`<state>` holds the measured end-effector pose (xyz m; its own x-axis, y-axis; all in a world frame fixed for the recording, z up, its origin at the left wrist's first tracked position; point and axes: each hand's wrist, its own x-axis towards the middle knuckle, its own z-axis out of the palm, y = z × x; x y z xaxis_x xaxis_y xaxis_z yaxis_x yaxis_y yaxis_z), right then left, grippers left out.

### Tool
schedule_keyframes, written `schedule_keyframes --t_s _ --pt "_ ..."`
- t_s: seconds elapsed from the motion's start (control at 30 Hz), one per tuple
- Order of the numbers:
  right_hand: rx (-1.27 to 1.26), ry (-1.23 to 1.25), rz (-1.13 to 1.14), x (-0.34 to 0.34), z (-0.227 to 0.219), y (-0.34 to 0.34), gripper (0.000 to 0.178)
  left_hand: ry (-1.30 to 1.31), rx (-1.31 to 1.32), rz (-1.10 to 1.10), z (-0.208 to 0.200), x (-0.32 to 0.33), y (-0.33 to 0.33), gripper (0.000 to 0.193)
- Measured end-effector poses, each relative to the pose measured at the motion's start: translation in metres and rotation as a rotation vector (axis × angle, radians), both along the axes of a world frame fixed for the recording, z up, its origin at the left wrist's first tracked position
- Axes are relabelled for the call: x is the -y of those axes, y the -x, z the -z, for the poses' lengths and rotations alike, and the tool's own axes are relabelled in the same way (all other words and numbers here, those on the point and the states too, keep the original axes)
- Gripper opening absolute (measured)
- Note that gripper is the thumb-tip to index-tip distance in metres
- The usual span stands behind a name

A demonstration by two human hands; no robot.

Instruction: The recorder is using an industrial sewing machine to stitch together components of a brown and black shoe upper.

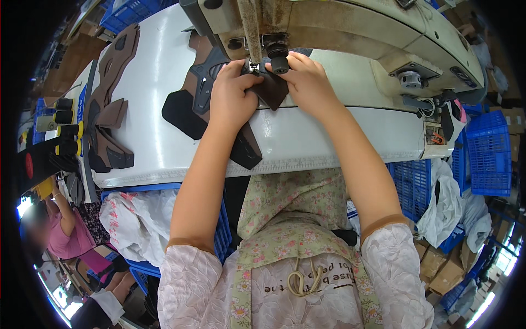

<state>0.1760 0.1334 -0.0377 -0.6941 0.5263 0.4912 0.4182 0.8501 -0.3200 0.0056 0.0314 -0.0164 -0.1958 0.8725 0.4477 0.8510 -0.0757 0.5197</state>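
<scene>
A dark brown cut piece of shoe upper [272, 90] lies under the needle foot [253, 67] of a cream sewing machine [350, 33]. My left hand [233, 98] presses down on its left side, fingers curled at the needle. My right hand [308, 82] pinches its right edge, just beside a black knob [279, 64]. Both hands grip the same piece. More black and brown cut pieces [189, 104] lie under and left of my left hand on the white table [307, 137].
A stack of brown and black cut pieces [109, 104] lies at the table's left end. Blue plastic crates [487, 153] stand right, with white bags [446, 203] and cardboard boxes [441, 268] below. Another person in pink [68, 230] sits lower left.
</scene>
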Motion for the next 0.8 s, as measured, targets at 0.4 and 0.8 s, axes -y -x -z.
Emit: schedule_keyframes --t_s 0.4,0.8 --pt "-0.735 0.277 0.268 0.030 -0.111 -0.178 0.022 0.089 0.001 -0.038 -0.005 0.001 -0.002 0.043" --pt "-0.665 0.302 0.894 -0.115 -0.086 -0.364 0.053 0.141 0.081 -0.020 -0.011 0.003 -0.004 0.043"
